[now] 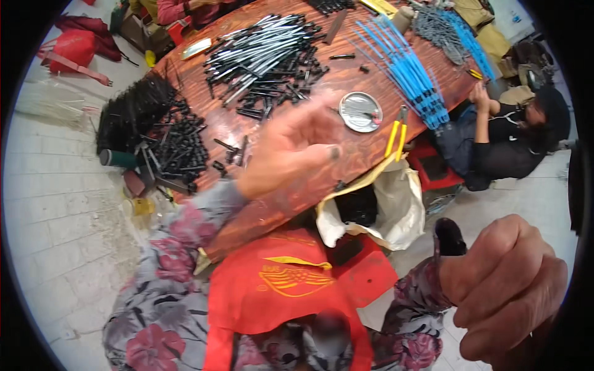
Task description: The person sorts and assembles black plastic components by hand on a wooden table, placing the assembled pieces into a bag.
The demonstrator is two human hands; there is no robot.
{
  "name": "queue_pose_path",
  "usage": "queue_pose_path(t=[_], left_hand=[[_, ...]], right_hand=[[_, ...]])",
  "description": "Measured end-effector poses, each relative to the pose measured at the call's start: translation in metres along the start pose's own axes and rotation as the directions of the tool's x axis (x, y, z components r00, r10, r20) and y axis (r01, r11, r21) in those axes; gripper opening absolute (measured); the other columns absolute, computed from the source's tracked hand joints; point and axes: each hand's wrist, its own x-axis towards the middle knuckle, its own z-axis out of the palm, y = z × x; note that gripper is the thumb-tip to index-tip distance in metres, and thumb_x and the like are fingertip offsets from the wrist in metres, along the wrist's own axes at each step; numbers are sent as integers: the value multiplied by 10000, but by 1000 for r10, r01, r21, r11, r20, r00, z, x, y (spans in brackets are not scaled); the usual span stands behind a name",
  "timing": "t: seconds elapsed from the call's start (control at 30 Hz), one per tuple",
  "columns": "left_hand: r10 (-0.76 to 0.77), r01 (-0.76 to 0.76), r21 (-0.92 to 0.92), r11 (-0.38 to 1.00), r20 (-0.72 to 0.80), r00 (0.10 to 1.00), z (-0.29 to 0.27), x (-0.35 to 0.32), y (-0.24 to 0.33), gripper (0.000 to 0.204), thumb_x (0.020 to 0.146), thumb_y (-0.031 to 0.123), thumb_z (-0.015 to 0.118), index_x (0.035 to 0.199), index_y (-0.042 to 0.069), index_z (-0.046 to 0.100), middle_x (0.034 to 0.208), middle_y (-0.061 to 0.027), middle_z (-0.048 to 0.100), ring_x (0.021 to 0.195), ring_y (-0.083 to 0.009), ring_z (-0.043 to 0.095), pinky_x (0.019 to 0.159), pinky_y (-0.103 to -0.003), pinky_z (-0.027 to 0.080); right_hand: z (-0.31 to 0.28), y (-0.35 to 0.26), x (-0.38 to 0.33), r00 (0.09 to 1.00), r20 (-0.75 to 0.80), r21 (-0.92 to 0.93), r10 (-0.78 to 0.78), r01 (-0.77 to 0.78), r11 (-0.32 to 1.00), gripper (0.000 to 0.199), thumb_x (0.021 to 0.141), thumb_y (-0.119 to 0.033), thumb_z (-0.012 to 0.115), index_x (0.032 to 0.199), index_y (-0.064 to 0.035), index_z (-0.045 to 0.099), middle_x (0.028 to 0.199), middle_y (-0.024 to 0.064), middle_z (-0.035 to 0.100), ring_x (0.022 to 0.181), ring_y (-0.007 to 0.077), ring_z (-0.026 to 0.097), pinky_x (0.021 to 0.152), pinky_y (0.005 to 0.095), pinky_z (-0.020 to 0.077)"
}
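Observation:
My left hand [288, 148] reaches over the reddish wooden table [266, 201], slightly blurred. Its thumb and curled fingers stand apart, and I see nothing between them. Beyond it lies a heap of silver rods with black ends [263, 49], with short black parts [278, 89] spread below. To the right of this hand sit a round metal dish [361, 112] and yellow-handled pliers [396, 137]. My right hand [510, 284] is raised at the lower right, away from the table. Its fingers are closed in a fist, and whatever they may hold is hidden.
A pile of black parts [176, 148] covers the table's left end. Blue rods [405, 68] lie at the right. A white sack [402, 204] hangs by the near edge above a red stool [368, 278]. A co-worker in black [501, 142] sits at the right; a pink sleeve [179, 9] shows far left.

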Motion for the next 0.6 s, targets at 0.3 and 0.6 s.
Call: queue_pose_path(t=[0.3,0.6], left_hand=[[505,-609,240,756,378,776,47,-26,109,891,780,462,740,1467,78,323,1268,-177,555,1093,-264,603,837,-390,543],[595,-814,303,495,565,572,98,0,179,836,794,417,714,1448,55,340,1257,-189,561,1071,-274,615,818,-383,547]], right_hand=[[3,-80,-12,992,94,55,85,-91,994,129,908,-186,630,792,-143,666,706,42,657,486,131,532,448,252,403],[60,-113,-38,981,-25,111,-191,192,975,67,894,-86,621,843,-125,638,703,82,641,459,151,495,410,266,348]])
